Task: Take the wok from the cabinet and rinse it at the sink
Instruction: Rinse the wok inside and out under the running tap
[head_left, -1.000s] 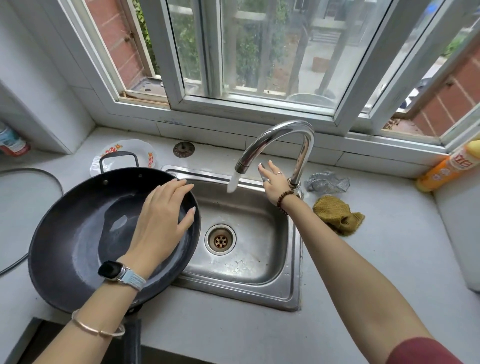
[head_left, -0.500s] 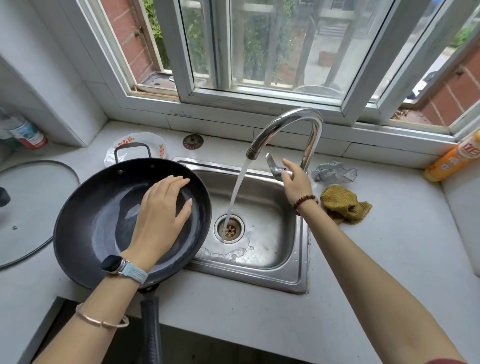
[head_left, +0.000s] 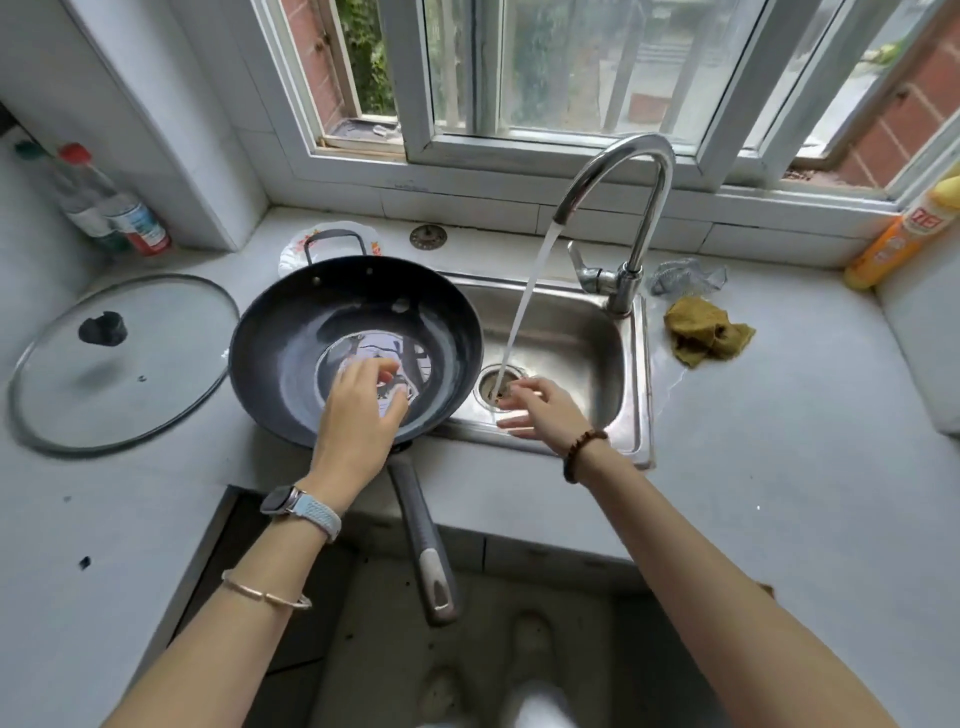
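Soft daylight was admitted through the window (head_left: 545, 78) at top; edges were bowed by wide-angle distortion, and moving fingers were blurred.

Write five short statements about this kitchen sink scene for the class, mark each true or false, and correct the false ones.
1. Water runs from the faucet. True.
2. The left hand is inside the wok. True.
3. The stream falls into the wok. False: it falls into the sink, by the drain.
4. The right hand grips the faucet lever. False: it is low in the sink beside the stream, its fingers spread.
5. The glass lid lies on the counter left of the wok. True.
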